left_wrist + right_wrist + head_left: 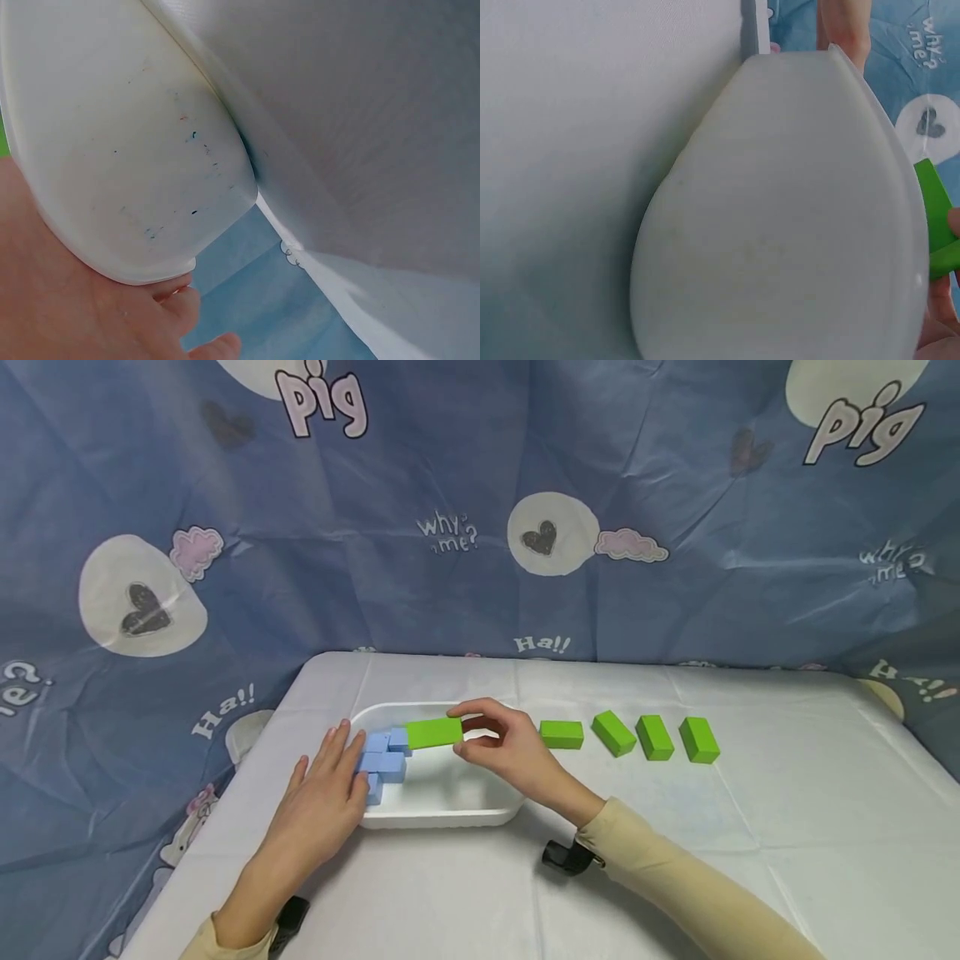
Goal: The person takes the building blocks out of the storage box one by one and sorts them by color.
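In the head view, my right hand [508, 745] pinches the end of a green block [435, 732] between thumb and fingers, over the white tray [450, 818]. The block's far end overlaps the light blue blocks [392, 766], several of which sit clustered at the tray's left end. My left hand [321, 797] lies at the tray's left rim with its fingers extended, its thumb beside the nearest blue block. The left wrist view shows that hand [90, 315] against the tray's wall [142, 165]. Green also shows past the tray's edge in the right wrist view.
Several green blocks stand in a row on the white-covered table right of the tray, from the nearest green block [561, 735] to the farthest green block [699, 740]. A blue printed curtain [465, 602] hangs behind the table.
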Demonstrator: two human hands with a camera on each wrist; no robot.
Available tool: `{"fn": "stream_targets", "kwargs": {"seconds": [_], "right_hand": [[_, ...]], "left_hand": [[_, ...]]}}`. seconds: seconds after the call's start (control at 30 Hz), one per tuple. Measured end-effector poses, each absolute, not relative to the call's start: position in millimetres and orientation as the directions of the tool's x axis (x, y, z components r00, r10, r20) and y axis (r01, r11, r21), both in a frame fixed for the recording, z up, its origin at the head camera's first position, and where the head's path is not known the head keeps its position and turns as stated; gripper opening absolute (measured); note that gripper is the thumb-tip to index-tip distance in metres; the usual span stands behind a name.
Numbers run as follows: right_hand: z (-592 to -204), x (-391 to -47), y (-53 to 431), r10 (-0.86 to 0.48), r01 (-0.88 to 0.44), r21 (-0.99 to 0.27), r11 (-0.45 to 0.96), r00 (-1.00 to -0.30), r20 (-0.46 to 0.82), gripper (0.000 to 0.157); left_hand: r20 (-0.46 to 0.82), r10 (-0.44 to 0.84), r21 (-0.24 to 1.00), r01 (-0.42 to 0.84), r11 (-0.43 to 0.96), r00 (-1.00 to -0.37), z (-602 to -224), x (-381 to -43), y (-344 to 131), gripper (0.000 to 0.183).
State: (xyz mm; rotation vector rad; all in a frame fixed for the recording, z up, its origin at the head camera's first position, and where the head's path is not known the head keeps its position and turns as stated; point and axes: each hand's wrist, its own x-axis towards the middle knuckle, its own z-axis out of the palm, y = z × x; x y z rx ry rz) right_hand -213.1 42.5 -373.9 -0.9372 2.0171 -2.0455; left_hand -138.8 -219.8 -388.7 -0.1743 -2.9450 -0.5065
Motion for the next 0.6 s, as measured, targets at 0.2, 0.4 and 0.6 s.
{"fn": "stream_targets", "kwargs": {"seconds": [0.2, 0.4, 0.6], "right_hand": [[-376.2, -216.6, 61.0, -0.474, -0.333, -0.94, -0.076, -0.817, 0.328, 0.039], [-371.9, -217.3, 82.8, -0.445, -0.334, -0.942, -0.019, -0.841, 0.307, 0.039], [-366.5, -218.9, 105.7, -0.402, -0.321, -0.946, 0.035, -0.872, 0.281, 0.039]], "left_hand": [[0.168, 0.086, 0.331, 0.138, 0.933, -0.982, -390.6, -137.2, -219.4, 0.056], [0.178, 0.099, 0.324, 0.153, 0.934, -0.979, -390.7, -136.9, -220.7, 0.056], [0.176, 0.1, 0.325, 0.154, 0.933, -0.979, -390.7, -137.4, -221.0, 0.057]]}}
